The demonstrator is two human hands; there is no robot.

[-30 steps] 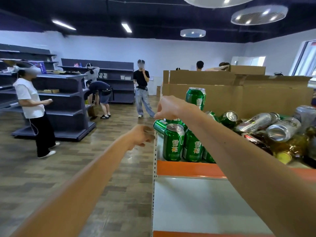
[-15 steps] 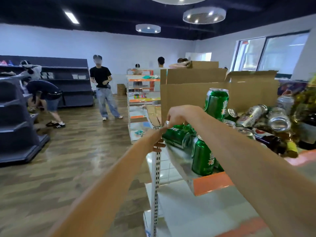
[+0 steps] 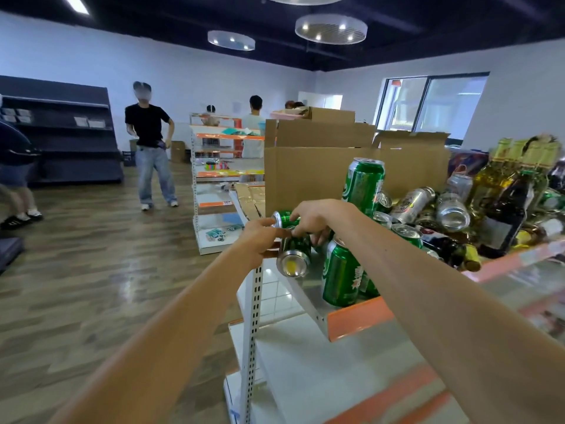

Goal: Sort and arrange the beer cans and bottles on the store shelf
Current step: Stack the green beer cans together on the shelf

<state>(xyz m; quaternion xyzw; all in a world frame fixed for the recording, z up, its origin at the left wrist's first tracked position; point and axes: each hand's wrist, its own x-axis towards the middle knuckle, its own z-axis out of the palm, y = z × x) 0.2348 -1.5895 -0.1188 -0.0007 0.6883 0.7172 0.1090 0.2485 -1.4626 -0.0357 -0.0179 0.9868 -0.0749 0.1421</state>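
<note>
Several green beer cans crowd the left end of the top shelf (image 3: pixel 360 316), which has an orange front edge. Two lie on their sides at the corner: an upper lying can (image 3: pixel 286 218) and a lower lying can (image 3: pixel 294 255) with its base facing me. My left hand (image 3: pixel 260 238) grips the lid end of the upper one. The fingers of my right hand (image 3: pixel 318 220) curl over both, mainly round the lower one. One upright green can (image 3: pixel 341 272) stands at the front and a raised upright can (image 3: pixel 363 185) behind. Silver cans (image 3: pixel 412 205) and dark bottles (image 3: pixel 504 209) are heaped to the right.
Open cardboard boxes (image 3: pixel 321 172) stand right behind the cans. A perforated shelf post (image 3: pixel 253 316) rises under my left hand, above a white lower shelf (image 3: pixel 321 377). Another white-and-orange rack (image 3: pixel 226 185) stands further back. People (image 3: pixel 151 142) stand in the aisle at the left.
My view has swung right and closer to the shelf. My left hand has come from mid-air to the shelf corner, and both hands now close on the lying green cans.
</note>
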